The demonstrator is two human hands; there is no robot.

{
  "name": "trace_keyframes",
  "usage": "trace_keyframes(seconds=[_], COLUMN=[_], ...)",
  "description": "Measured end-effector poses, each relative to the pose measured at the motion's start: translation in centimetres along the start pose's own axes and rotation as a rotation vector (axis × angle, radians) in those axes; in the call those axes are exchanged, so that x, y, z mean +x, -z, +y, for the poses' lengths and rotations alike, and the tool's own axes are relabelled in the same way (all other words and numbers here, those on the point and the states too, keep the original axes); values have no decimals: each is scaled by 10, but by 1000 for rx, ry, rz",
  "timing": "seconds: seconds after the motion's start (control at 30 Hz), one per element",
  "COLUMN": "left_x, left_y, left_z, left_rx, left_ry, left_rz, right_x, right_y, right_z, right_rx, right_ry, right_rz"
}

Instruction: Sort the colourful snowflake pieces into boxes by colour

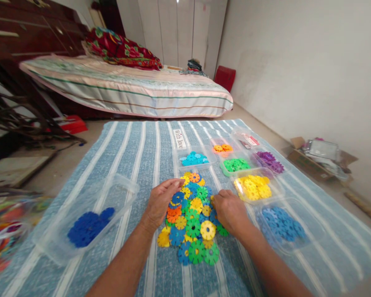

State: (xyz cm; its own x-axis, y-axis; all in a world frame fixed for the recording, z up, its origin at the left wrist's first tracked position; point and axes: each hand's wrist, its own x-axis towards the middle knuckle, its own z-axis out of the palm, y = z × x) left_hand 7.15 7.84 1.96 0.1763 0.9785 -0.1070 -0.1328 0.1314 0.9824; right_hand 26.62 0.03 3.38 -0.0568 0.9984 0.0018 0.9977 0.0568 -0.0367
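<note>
A loose pile of plastic snowflake discs, notched at the rim and coloured yellow, green, blue and orange, lies between my two hands. My left hand is at the pile's upper left, thumb and fingers pinched together. A yellow disc shows right by its fingertips; whether it is held cannot be seen. On the pile's right side, my right hand has its fingers curled down among the discs. A bit of yellow shows at those fingertips, but the hand hides what is in its grasp.
Right of the pile, clear tubs hold sorted discs: light blue, orange, green, purple, yellow and blue. A larger tub with dark blue discs stands left. A bag of colourful pieces lies far left.
</note>
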Motion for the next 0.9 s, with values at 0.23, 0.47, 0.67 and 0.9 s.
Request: trace_keyframes(seconds=[0.23,0.47,0.67,0.9], left_x=[0,0,-1,0], left_y=[1,0,-1,-1], left_z=[-1,0,0,-1], left_rx=[2,-17,-20,-21], left_ry=[-5,25,11,-13], left_rz=[2,7,4,8], right_x=[-8,-23,-45,-40], right_y=[6,42,24,2], right_z=[13,51,29,16], right_rx=[194,123,204,134], right_ry=[15,-185,-113,-141], right_rz=[372,741,307,17])
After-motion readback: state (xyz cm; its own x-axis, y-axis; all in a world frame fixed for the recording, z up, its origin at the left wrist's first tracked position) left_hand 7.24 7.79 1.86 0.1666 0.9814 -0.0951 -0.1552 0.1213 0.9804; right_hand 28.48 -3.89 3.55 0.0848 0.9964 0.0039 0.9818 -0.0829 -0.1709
